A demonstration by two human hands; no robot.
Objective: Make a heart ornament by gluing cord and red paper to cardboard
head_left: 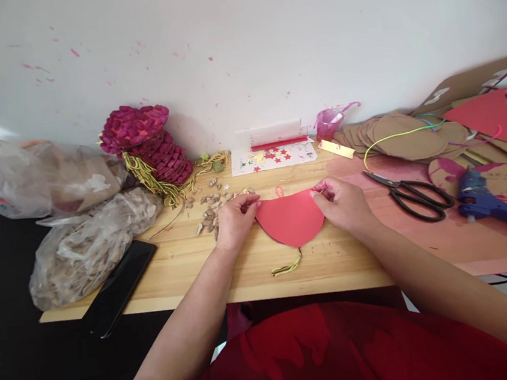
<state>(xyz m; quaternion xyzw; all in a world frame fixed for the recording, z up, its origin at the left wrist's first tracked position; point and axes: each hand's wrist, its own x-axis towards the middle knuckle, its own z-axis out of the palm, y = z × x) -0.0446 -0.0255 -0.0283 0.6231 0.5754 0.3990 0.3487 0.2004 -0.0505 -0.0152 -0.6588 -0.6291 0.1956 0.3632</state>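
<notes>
Between my two hands a red paper piece (291, 217), with a straight upper edge and a rounded lower edge, is held just over the wooden table. My left hand (239, 217) pinches its upper left corner. At the upper right corner, my right hand (342, 203) grips it between thumb and fingers. A yellow-green and dark tassel (289, 267) hangs out below the paper's bottom tip and lies on the wood. Above the top edge shows a small red loop (280, 192). Beside my left hand are scattered brown shells (210, 220), partly hidden by it.
Scissors (410, 193) and a blue glue gun (499, 203) lie right of my right hand, before stacked cardboard pieces (404, 138). Paper stars (272, 156) and a pink-stained cup (328, 123) are at the back. Left are a magenta stack (146, 144), plastic bags (92, 249) and a phone (121, 288).
</notes>
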